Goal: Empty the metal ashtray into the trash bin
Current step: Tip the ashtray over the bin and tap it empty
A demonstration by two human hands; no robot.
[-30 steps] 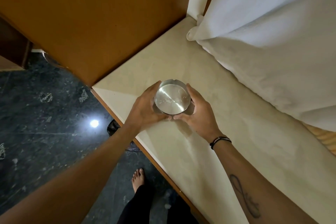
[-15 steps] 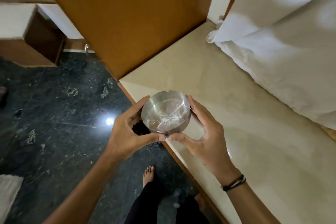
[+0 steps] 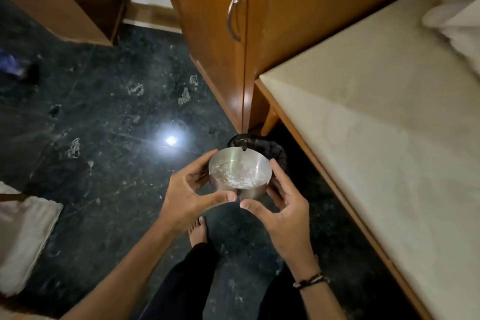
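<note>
A round metal ashtray [image 3: 240,171] with pale ash specks inside is held upright in the air, off the counter, over the dark floor. My left hand [image 3: 188,195] grips its left side and my right hand [image 3: 283,212] grips its right side, thumbs nearly meeting at the front. Just behind the ashtray, on the floor by the cabinet corner, stands a small trash bin [image 3: 270,150] lined with a black bag; the ashtray hides its near part.
A beige counter [image 3: 376,117] with a wooden edge runs along the right. A wooden cabinet [image 3: 220,34] with a metal handle [image 3: 232,18] stands behind the bin. My bare foot [image 3: 198,232] is below the hands. A pale mat [image 3: 23,236] lies at left.
Both hands lifted the ashtray off the counter and carried it left and out over the floor. The view swung down, bringing the trash bin into sight behind the ashtray.
</note>
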